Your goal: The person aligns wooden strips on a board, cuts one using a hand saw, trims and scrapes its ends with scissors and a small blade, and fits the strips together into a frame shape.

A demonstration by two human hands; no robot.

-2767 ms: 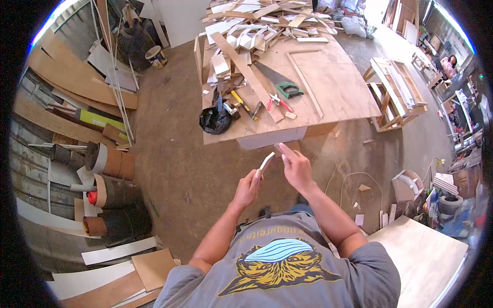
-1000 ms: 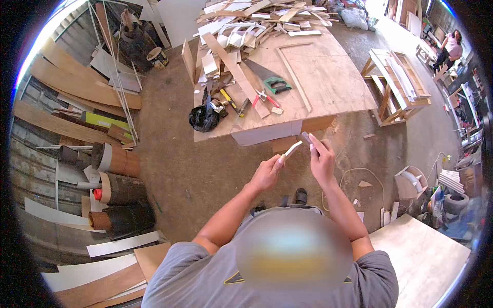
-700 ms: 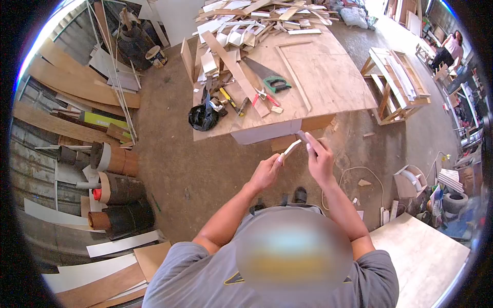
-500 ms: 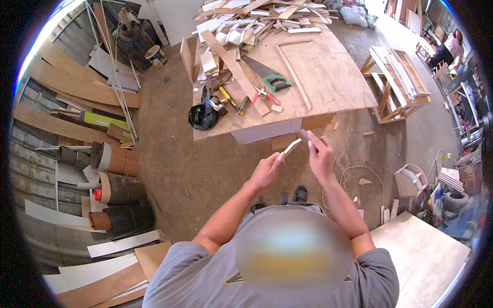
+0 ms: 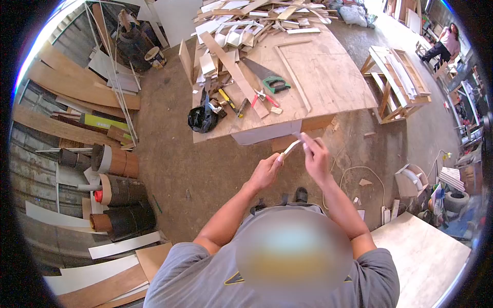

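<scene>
- Standing here, I see a person in a grey shirt (image 5: 179,272), both bare hands raised in front over a brown floor (image 5: 215,169).
- The left hand (image 5: 265,171), at eleven o'clock from the chest, grips the near end of a small, curved pale strip (image 5: 291,148) between thumb and fingers.
- That strip slants toward one o'clock, between the two hands and short of the plywood table (image 5: 339,66).
- The right hand (image 5: 317,158), at one o'clock, pinches a thin greyish piece (image 5: 296,134) by the strip's far tip; whether they touch, I cannot tell.
- To work here well, I judge, the left grip should sit firm and close behind the worked part, since so slim a strip could flex; light, even pressure following the curve would suit it.
- At twelve o'clock, the table bears wood scraps (image 5: 251,25), a green-handled saw (image 5: 259,69) and red-handled pliers (image 5: 269,97); a black bag (image 5: 203,119) sits toward eleven.
- Far off, between one and two o'clock, is another person (image 5: 450,43).
</scene>
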